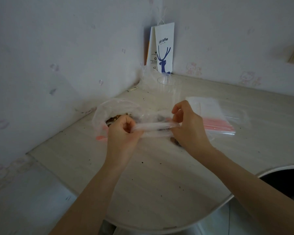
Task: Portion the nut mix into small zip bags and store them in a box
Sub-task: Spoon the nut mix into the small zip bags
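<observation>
My left hand (pixel 121 131) and my right hand (pixel 187 126) each pinch one end of the top strip of a small clear zip bag (pixel 155 128), stretched level between them above the table. Brown nut pieces show through the bag near my right hand. Behind my left hand lies a large clear bag of nut mix (pixel 109 112), open, with brown nuts inside. A stack of small zip bags with pink seal strips (pixel 215 119) lies flat to the right of my right hand.
A clear plastic cup (pixel 166 85) stands behind the hands. A white paper coffee bag (pixel 165 48) leans in the wall corner. Crumbs dot the pale table (pixel 159 175). A dark round opening (pixel 283 182) lies past the table's front right edge.
</observation>
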